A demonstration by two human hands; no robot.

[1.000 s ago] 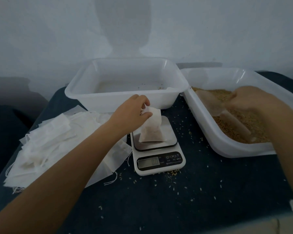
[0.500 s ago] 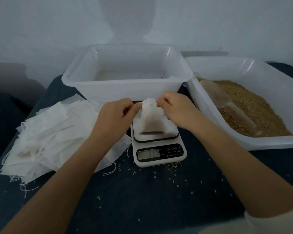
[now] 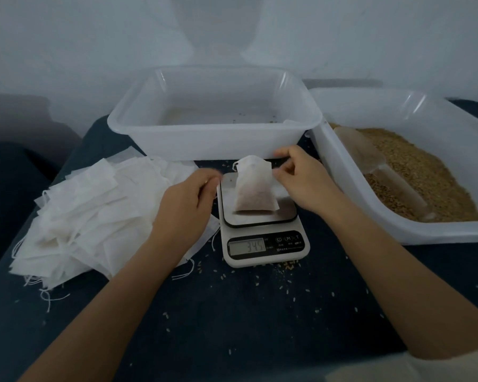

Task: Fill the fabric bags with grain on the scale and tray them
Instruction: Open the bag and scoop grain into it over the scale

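A small white fabric bag [image 3: 255, 188] holding grain stands on the steel plate of a white digital scale [image 3: 262, 244]. Its top is gathered closed, and the display reads about 34.5. My left hand [image 3: 188, 197] is just left of the bag with curled, blurred fingers, pinching the drawstring on that side. My right hand [image 3: 301, 180] is just right of the bag and pinches the other end of the string, which is hardly visible. A white tray [image 3: 215, 144] stands behind the scale, holding only a few stray grains.
A pile of flat empty bags [image 3: 94, 216] with loose strings lies to the left. A large white tub of grain [image 3: 414, 172] with a clear scoop [image 3: 375, 166] in it stands to the right. Spilled grains dot the dark blue cloth [image 3: 260, 312].
My right hand left the scoop in the tub and came to the bag. Both hands then moved apart sideways from the bag's mouth, which is now cinched. The scale reading rose slightly.
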